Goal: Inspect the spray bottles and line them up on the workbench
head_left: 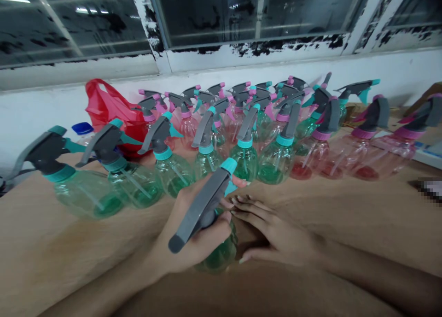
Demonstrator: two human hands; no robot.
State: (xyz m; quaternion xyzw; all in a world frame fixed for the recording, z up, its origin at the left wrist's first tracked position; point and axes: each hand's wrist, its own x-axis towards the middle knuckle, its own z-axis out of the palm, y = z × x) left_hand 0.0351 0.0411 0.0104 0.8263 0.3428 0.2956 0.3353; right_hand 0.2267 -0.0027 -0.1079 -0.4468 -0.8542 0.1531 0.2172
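A green spray bottle (218,257) with a grey and turquoise trigger head stands close to me on the wooden table (297,280). My left hand (193,234) is wrapped around its neck, just under the grey head. To the right of that bottle, my right hand (276,234) has its fingers stretched out, thumb apart, with the fingertips near the bottle. Whether those fingertips touch it I cannot tell. Just beyond my hands is a row of green spray bottles, among them one with a slim tube inside (276,165).
Pink spray bottles (319,155) continue the row to the right, and several more stand behind. At the back left are a red plastic bag (113,109) and a bottle with a blue cap (83,128). A white wall (103,75) with windows rises behind.
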